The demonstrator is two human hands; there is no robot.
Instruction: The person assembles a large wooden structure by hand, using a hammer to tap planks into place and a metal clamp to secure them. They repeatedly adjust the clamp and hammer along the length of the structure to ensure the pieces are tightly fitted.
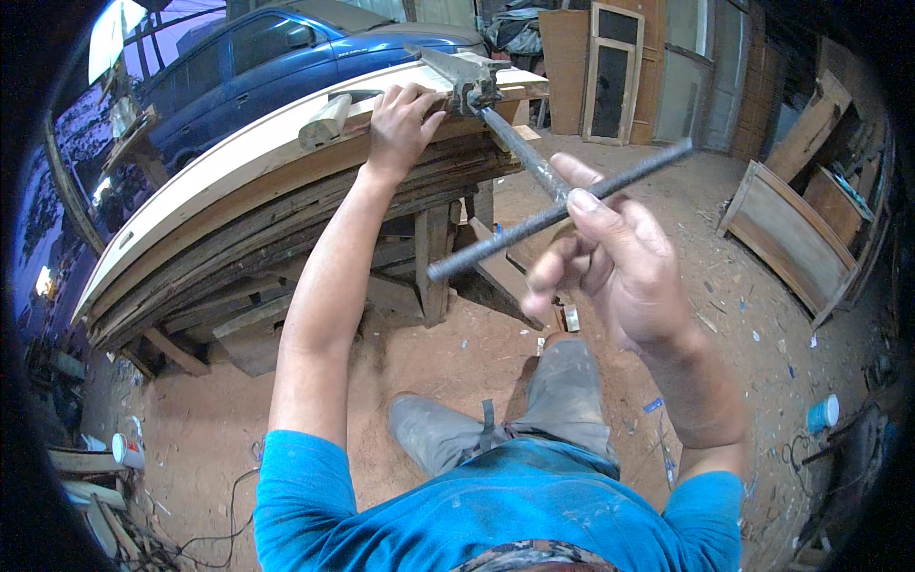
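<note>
A metal clamp (469,88) with a long screw (524,151) is fixed at the right end of a pale wooden board (214,143). My left hand (405,129) grips the board's near edge just left of the clamp, fingers over the top and thumb toward the jaw. A pale wooden block (326,121) lies left of that hand, a dark bar behind it. Toward me, the screw ends in a T-handle, a dark ridged rod (486,246). My right hand (620,253) has the rod between thumb and forefinger; its other fingers are loosely curled, slightly blurred.
Under the board lies a stack of rough planks (257,229) on wooden legs. Behind stands a blue vehicle (257,62). Wooden panels (791,238) lean at the right. Scraps litter the dirt floor (315,410), and a cable (229,515) runs at lower left.
</note>
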